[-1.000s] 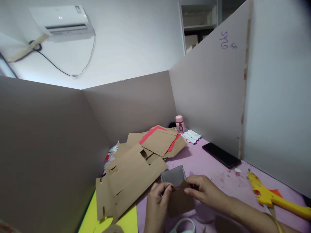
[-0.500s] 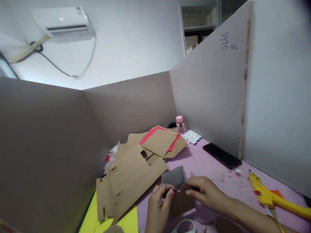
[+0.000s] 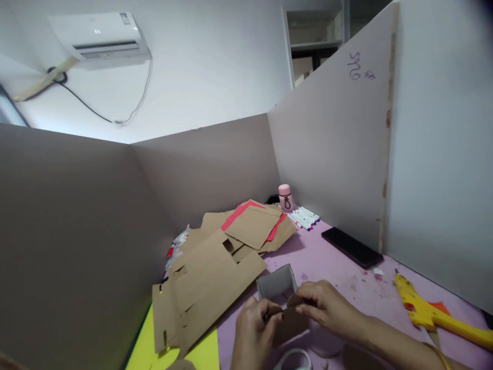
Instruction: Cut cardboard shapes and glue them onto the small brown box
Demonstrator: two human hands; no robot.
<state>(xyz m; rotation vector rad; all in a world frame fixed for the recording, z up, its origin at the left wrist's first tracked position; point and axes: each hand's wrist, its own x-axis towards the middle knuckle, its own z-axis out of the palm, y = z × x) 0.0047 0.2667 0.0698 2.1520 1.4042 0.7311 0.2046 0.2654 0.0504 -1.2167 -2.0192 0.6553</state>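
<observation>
A small open cardboard box point(image 3: 291, 328), brown outside and grey inside, stands on the purple tabletop in front of me. My left hand point(image 3: 253, 329) pinches the top edge of its near wall, thumb against the brown face. Close beside it, my right hand point(image 3: 325, 304) is closed on the right part of that same edge, where the cardboard is notched or bent. The fingers hide part of the rim. Just below the box lies a white ring-shaped handle point(image 3: 296, 351), perhaps of scissors, cut off by the frame.
Flat cardboard sheets point(image 3: 215, 280) and red paper point(image 3: 241, 213) are piled to the left, over yellow paper point(image 3: 206, 347). A yellow glue gun point(image 3: 418, 306) and a black phone point(image 3: 351, 246) lie right. Markers point(image 3: 304, 217) and a pink bottle point(image 3: 285, 198) are at the back, near grey partitions point(image 3: 331, 139).
My left hand has shifted slightly right along the box's near edge, its thumb now nearer my right hand. My right hand has barely moved.
</observation>
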